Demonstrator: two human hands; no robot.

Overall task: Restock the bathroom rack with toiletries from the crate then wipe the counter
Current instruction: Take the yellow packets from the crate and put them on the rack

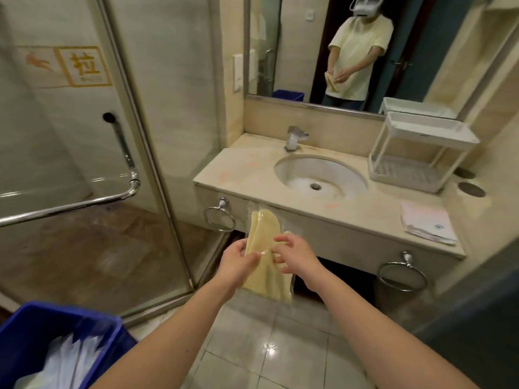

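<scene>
Pack [261,230] held mid-air, well short of the rack [432,133].
Left hand [238,259] grips it, right hand [296,255] pinches its wrap; carrying it with both hands should land it flat on a shelf.

— Where is the crate [25,341]?
— On the floor [266,332] at seven o'clock. The shower door [112,136] stands at ten.
— And the bench [241,164]?
— At one o'clock, with the mirror [303,51] behind it. The sink [320,175] sits in its middle, with the tap [295,137] at the sink's twelve, the rack [421,153] at its three and a folded cloth [428,226] at its five.
— The packet [266,248]?
— Before the bench, between the left hand [238,262] and the right hand [297,254].
</scene>
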